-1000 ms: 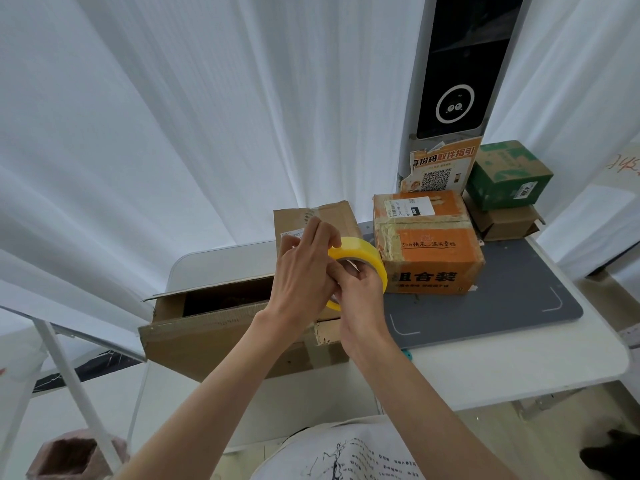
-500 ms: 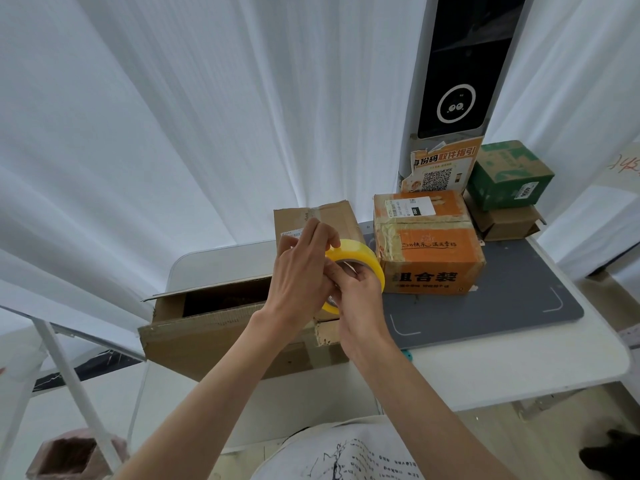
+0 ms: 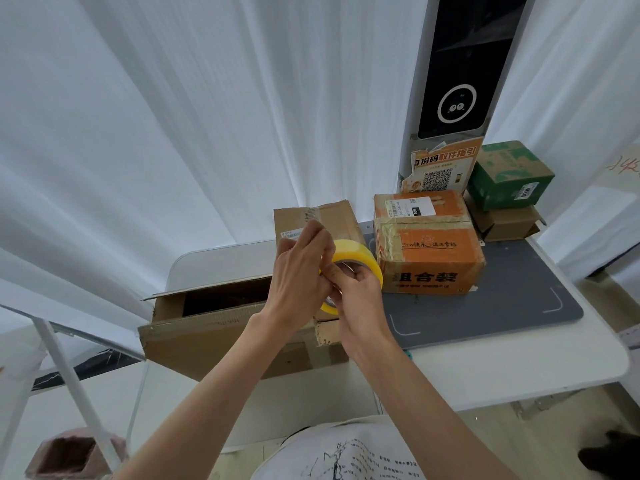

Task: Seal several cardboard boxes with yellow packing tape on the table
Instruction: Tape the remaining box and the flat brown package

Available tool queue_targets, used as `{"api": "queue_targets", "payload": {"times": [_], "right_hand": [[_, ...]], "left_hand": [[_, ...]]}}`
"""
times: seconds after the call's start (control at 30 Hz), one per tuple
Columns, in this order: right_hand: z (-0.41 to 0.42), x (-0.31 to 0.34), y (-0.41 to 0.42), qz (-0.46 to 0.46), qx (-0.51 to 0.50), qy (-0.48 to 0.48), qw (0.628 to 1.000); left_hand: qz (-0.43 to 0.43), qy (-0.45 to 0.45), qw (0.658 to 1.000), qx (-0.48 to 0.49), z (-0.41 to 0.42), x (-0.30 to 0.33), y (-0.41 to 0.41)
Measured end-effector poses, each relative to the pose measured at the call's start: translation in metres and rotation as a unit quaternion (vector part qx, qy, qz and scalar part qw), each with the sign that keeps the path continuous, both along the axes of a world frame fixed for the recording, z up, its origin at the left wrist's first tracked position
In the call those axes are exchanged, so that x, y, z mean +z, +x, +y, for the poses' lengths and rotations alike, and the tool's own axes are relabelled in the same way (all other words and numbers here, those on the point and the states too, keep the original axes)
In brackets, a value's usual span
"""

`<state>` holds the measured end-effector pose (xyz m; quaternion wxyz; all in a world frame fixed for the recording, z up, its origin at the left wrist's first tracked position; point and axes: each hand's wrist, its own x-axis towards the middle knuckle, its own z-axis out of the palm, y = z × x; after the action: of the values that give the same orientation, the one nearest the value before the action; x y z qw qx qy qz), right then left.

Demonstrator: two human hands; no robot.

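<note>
White curtains hang behind our white counter (image 3: 502,368) with its grey mat (image 3: 512,306). Nearest us, at 9 o'clock, the open brown box (image 3: 221,330) overhangs the counter's edge, flaps up. Just above it we hold the yellow tape roll (image 3: 356,258) in both hands: our right hand (image 3: 360,299) has its grip curled round the roll, our left hand (image 3: 298,278) pinches at its rim. We judge we are hunting the loose tape end; next comes peeling it free. Farther, at 1 o'clock, sits the orange box (image 3: 429,251), with the green box (image 3: 509,174) beyond.
</note>
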<state>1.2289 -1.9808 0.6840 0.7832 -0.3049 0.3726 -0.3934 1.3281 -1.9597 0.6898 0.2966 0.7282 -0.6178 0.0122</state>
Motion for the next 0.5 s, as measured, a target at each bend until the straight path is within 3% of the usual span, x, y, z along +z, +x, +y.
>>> {"api": "queue_targets", "payload": {"times": [0.2,0.5], "right_hand": [[-0.0023,-0.0008,0.0022,0.024,-0.029,-0.031,0.999],[-0.0023,-0.0005,0.0020,0.034,-0.040,-0.051,0.997]], "left_hand": [[-0.061,-0.021,0.998,0.007,0.0004,0.0049,0.0009],[-0.065,-0.066,0.995,0.030,0.0065,0.0040,-0.0023]]}}
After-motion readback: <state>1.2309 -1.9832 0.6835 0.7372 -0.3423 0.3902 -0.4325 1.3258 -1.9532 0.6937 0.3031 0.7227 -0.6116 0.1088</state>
